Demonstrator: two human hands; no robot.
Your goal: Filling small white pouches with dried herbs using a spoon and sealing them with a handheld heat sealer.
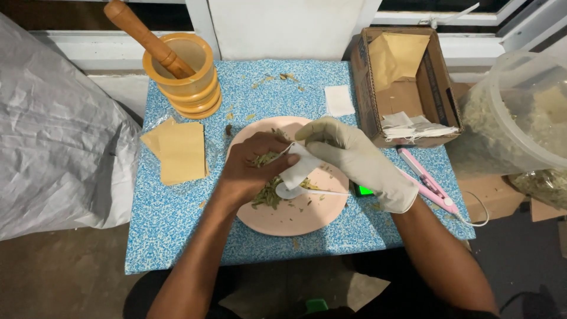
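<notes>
My left hand (251, 165) covers part of the dried leaves (269, 192) on the pink plate (307, 215), and I cannot see its fingers' tips. The clear tub (520, 112) runs off the right edge; the grey sack (53, 136) off the left. The small green thing (365, 191) beside my gloved right hand (360, 159) is too hidden to identify.

A small white bag (300, 165) is held tilted over the pink plate (307, 215); dried green herbs (269, 192) and a white spoon (295, 191) lie on the plate.
</notes>
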